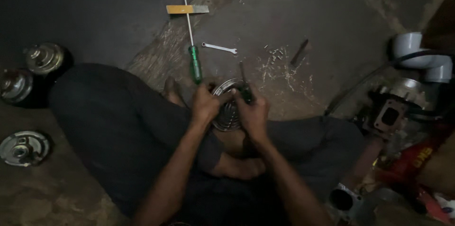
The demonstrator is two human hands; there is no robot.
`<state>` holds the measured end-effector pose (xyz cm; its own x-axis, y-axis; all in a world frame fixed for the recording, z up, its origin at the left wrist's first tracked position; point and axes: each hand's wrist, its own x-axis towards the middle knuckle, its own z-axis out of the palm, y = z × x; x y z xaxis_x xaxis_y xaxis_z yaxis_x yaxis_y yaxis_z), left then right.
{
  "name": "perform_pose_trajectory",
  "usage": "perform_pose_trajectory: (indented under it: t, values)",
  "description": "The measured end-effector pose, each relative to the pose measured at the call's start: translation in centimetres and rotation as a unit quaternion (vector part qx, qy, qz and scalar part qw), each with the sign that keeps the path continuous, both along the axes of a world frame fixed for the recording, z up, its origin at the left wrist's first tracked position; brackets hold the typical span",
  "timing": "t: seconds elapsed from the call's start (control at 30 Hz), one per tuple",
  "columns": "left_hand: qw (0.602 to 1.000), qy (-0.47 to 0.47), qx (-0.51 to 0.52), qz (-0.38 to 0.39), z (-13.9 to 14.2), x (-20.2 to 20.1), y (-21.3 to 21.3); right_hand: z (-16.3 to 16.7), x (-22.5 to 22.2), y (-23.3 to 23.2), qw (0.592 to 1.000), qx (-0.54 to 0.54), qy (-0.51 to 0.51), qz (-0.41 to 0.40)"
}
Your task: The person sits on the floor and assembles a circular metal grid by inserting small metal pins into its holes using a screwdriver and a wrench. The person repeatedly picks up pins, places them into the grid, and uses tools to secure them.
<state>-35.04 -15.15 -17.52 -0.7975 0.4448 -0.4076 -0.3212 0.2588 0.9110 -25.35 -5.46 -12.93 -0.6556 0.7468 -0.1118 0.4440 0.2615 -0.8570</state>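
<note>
I sit cross-legged on a dark floor. A round, ribbed metal housing (226,112) rests between my legs. My left hand (204,104) grips its left rim. My right hand (252,112) is closed around the dark green handle of a screwdriver (245,88), whose shaft points away from me, over the housing's right side. Where the tool meets the housing is hidden by my fingers.
On the floor ahead lie a long green-handled screwdriver (194,60), a small spanner (219,48), a yellow and grey flat bar (186,9), scattered screws (276,54) and a dark rod (299,52). Similar round metal housings (23,147) sit at left. Grey pipe elbow (422,55) and engine part (391,112) crowd the right.
</note>
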Motion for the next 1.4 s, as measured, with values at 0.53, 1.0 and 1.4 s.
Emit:
perform_pose_trajectory:
  t: [0.53, 1.0, 1.4]
  values:
    - [0.995, -0.065, 0.073, 0.030, 0.5, 0.1, -0.2, 1.5, -1.3, -0.5, 0.987, 0.138, 0.022, 0.084]
    - [0.993, -0.082, 0.083, 0.018, 0.5, -0.3, 0.0, 3.2, -3.4, -0.7, 0.975, 0.200, 0.037, 0.093]
    - [0.998, -0.054, 0.000, 0.009, 3.1, -0.4, 0.2, 2.2, -3.0, 8.8, 0.989, -0.055, 0.033, -0.132]
